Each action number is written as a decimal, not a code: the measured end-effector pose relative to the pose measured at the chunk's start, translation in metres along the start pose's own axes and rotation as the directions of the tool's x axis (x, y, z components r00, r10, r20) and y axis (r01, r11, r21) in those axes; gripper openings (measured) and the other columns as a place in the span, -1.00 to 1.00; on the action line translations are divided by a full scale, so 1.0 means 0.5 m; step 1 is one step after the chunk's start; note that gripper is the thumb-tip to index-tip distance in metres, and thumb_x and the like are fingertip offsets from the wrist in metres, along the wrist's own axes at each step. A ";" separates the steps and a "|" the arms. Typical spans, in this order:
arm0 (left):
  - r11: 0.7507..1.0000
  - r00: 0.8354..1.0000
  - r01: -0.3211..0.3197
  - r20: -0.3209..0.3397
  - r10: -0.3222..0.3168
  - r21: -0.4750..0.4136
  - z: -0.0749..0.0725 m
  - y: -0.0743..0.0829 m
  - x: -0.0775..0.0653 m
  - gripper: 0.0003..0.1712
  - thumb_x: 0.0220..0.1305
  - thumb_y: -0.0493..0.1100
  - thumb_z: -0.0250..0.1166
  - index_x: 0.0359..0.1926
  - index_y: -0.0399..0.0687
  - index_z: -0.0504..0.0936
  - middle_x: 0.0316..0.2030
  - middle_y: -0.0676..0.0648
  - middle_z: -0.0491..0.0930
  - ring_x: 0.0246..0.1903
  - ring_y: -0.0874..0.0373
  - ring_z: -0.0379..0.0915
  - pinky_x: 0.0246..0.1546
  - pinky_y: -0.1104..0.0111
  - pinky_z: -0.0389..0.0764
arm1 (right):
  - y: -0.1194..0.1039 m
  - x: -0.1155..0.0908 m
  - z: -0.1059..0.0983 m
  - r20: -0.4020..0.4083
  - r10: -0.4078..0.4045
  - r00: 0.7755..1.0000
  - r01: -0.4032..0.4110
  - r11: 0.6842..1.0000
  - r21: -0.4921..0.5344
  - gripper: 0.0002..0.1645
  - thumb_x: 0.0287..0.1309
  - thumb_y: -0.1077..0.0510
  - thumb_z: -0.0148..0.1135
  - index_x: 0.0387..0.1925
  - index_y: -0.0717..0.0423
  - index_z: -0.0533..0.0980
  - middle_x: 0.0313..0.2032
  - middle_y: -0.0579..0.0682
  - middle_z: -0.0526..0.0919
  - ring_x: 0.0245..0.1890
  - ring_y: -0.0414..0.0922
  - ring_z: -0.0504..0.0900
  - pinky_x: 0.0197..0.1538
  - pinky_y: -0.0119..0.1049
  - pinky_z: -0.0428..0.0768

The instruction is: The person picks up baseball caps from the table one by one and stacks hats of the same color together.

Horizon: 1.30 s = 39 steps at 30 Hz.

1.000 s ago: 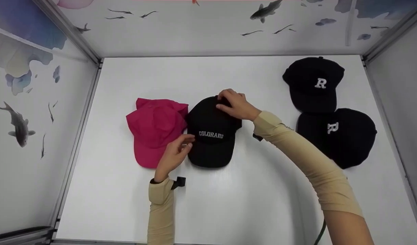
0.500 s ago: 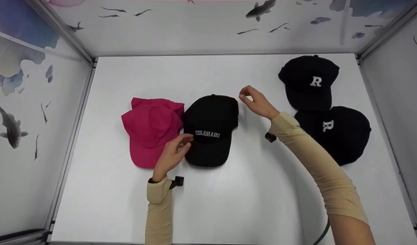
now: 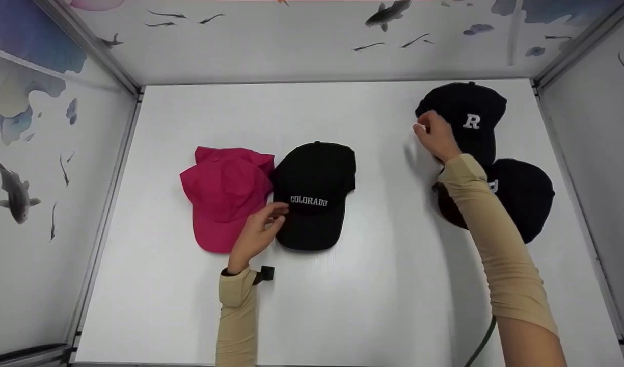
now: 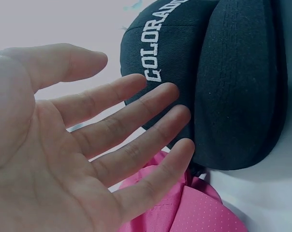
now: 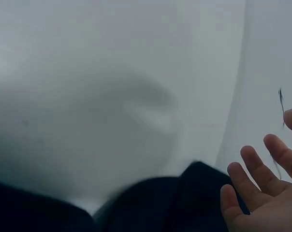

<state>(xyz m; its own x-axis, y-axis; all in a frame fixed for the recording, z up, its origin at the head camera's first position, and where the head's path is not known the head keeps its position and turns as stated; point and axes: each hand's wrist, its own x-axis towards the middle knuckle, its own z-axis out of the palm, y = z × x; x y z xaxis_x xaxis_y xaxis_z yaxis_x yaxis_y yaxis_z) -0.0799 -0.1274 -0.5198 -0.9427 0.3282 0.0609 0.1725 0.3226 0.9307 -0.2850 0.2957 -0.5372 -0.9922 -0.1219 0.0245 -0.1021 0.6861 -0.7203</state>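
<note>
A black COLORADO cap point(image 3: 314, 173) lies on the white table beside a pink cap point(image 3: 225, 188), brims toward the person. My left hand point(image 3: 258, 232) hovers at the black cap's left edge, and in the left wrist view its fingers point(image 4: 131, 123) are spread with nothing held. Farther right, my right hand point(image 3: 436, 135) is in the air, overlapping the left side of a black cap with a white R point(image 3: 475, 109). Its fingers point(image 5: 255, 166) are loosely bent and hold nothing in the right wrist view. A second black R cap point(image 3: 523, 199) is partly hidden behind the right forearm.
The white table point(image 3: 373, 295) is enclosed by panels point(image 3: 271, 51) printed with fish, on metal frame posts. A green cable point(image 3: 482, 341) runs near the right arm at the front. The two R caps overlap at the table's right side.
My right hand has left the COLORADO cap and moved right to the upper R cap. The left hand stays in place. The view has shifted slightly.
</note>
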 end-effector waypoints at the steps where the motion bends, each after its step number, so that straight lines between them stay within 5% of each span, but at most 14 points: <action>1: 1.000 1.000 0.001 0.001 -0.001 0.002 0.000 0.001 0.000 -0.68 0.36 -0.44 0.10 0.10 -0.53 0.46 -0.01 -0.43 0.53 0.02 -0.30 0.46 0.02 -0.05 0.47 | 0.008 0.003 -0.013 -0.016 0.019 1.000 -0.019 1.000 -0.012 -0.63 0.34 0.21 0.04 0.01 0.47 0.36 0.01 0.39 0.44 0.10 0.24 0.37 0.19 0.06 0.29; 10: 1.000 1.000 -0.021 0.006 0.021 0.007 -0.002 0.001 0.005 -0.69 0.36 -0.46 0.10 0.08 -0.55 0.45 -0.03 -0.45 0.53 0.00 -0.32 0.46 0.00 -0.08 0.47 | 0.028 0.022 -0.131 -0.171 0.154 0.973 -0.161 0.987 -0.026 -0.54 0.28 0.21 -0.01 0.11 0.45 0.32 0.11 0.34 0.34 0.13 0.17 0.31 0.19 -0.11 0.32; 14: 0.999 0.999 -0.030 0.012 0.030 0.012 -0.001 0.000 0.007 -0.70 0.35 -0.47 0.10 0.07 -0.56 0.46 -0.04 -0.45 0.54 -0.02 -0.31 0.48 -0.04 -0.06 0.49 | 0.041 0.032 -0.157 -0.142 0.183 0.973 -0.189 0.982 -0.030 -0.39 0.27 0.19 -0.08 0.29 0.42 0.20 0.28 0.35 0.20 0.29 0.16 0.18 0.31 -0.18 0.20; 18: 0.999 0.999 -0.030 0.014 0.030 0.013 0.001 0.000 0.010 -0.70 0.35 -0.47 0.09 0.07 -0.55 0.46 -0.04 -0.45 0.54 -0.03 -0.30 0.48 -0.05 -0.05 0.50 | 0.066 0.042 -0.169 -0.061 0.206 0.977 -0.212 0.970 -0.119 -0.21 0.22 0.16 -0.10 0.43 0.36 -0.01 0.41 0.34 0.00 0.41 0.20 -0.06 0.37 0.11 -0.07; 22: 1.000 1.000 -0.025 0.014 0.025 0.010 0.003 0.001 0.009 -0.70 0.36 -0.45 0.09 0.07 -0.54 0.46 -0.04 -0.44 0.54 -0.02 -0.30 0.48 -0.04 -0.05 0.49 | 0.082 0.049 -0.171 0.006 0.259 0.966 -0.253 0.947 -0.198 -0.09 0.20 0.07 -0.08 0.49 0.24 -0.16 0.46 0.31 -0.16 0.42 0.27 -0.16 0.26 0.38 -0.16; 31: 1.000 1.000 -0.025 0.018 0.025 0.009 0.003 -0.001 0.010 -0.70 0.36 -0.46 0.09 0.08 -0.55 0.45 -0.04 -0.45 0.53 -0.03 -0.31 0.48 -0.04 -0.05 0.50 | 0.038 0.057 -0.137 0.029 0.227 0.973 -0.212 0.943 -0.258 -0.15 0.23 0.02 0.00 0.43 0.31 -0.01 0.39 0.42 -0.06 0.36 0.37 -0.09 0.21 0.39 -0.10; 39: 0.999 0.999 -0.044 0.028 0.044 0.002 0.004 -0.001 0.011 -0.69 0.35 -0.47 0.09 0.07 -0.58 0.44 -0.04 -0.48 0.52 -0.03 -0.34 0.47 -0.04 -0.06 0.50 | 0.005 0.068 -0.092 0.050 0.167 0.985 -0.132 0.900 -0.415 -0.24 0.31 0.04 0.09 0.39 0.30 0.11 0.29 0.49 0.06 0.29 0.43 0.00 0.20 0.42 -0.08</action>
<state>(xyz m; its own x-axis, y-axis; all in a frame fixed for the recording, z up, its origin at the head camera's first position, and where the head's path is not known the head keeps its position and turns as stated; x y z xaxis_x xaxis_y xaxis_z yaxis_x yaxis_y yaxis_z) -0.0844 -0.1242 -0.5204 -0.9258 0.3667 0.0921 0.2147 0.3093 0.9264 -0.3223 0.3263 -0.5064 -0.9905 -0.0411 -0.1310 0.0095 0.9314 -0.3638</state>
